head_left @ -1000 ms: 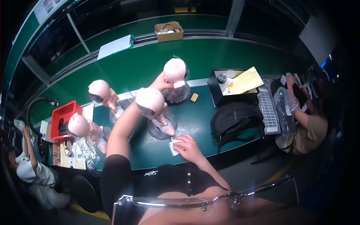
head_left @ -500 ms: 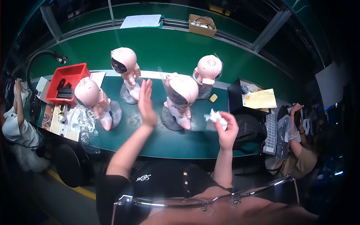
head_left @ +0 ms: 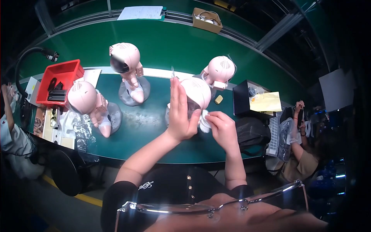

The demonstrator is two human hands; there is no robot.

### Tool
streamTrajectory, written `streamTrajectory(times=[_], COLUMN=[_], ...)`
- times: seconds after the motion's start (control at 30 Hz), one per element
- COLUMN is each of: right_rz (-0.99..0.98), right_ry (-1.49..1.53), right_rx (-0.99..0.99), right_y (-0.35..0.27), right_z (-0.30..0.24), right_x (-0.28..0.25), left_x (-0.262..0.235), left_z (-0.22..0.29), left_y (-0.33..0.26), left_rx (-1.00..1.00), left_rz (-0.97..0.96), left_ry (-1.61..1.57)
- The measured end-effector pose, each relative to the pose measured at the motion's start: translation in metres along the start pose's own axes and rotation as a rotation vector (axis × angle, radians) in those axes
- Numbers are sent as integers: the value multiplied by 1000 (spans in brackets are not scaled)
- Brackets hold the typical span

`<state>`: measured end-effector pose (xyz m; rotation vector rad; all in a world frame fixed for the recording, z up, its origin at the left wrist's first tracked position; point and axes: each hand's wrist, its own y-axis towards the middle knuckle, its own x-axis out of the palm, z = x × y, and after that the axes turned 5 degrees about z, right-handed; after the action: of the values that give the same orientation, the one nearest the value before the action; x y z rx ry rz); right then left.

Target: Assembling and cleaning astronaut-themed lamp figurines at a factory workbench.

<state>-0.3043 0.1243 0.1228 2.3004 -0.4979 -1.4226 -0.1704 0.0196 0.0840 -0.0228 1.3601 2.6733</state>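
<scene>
Green covers the long tabletop (head_left: 162,50), which carries four pink astronaut-shaped figures on grey rock-like bases. The nearest figure (head_left: 199,92) stands right in front of the person, between both hands; a second one (head_left: 129,73) stands further left, a third (head_left: 91,106) leans near the left end beside a red bin (head_left: 63,75) of dark parts, and a fourth (head_left: 219,71) sits just behind the nearest. A black bag (head_left: 251,133) lies at the right edge of the tabletop, with a yellow sheet (head_left: 266,102) beyond it. The left hand (head_left: 181,114) stands upright against the nearest figure's side, fingers straight and pressed together, steadying it. The right hand (head_left: 222,127) has its fingers curled, pinching a small white cloth (head_left: 205,120) held against the figure's lower front. The step in hand looks like wiping the figure clean; whether the dark visor is being wiped is hidden by the left hand. The next move probably calls for keeping the figure braced while the cloth works round its body, with light pressure so it does not tip off its base.
</scene>
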Motion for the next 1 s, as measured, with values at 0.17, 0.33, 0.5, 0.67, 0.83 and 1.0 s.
streamTrajectory(times=[0.17,0.33,0.5,0.67,0.83,1.0], right_rz=[53,49,74,48,22,76], right_ry=[211,266,331,391,381,404], right_rx=[370,431,510,598,567,602], right_y=[-27,-34,-44,-52,-51,-53], right_z=[20,22,29,36,31,29], right_x=[-4,6,12,14,24,25], left_x=[-7,-16,-55,-99,-118,-120], left_z=[2,-13,-27,-27,-20,-7], left_y=[-11,-12,-51,-80,-80,-68], left_rx=[-146,-972,-875,-105,-410,-555], left_rz=[92,560,599,274,-497,-661], left_ry=[-308,-1182,-764,344,624,671])
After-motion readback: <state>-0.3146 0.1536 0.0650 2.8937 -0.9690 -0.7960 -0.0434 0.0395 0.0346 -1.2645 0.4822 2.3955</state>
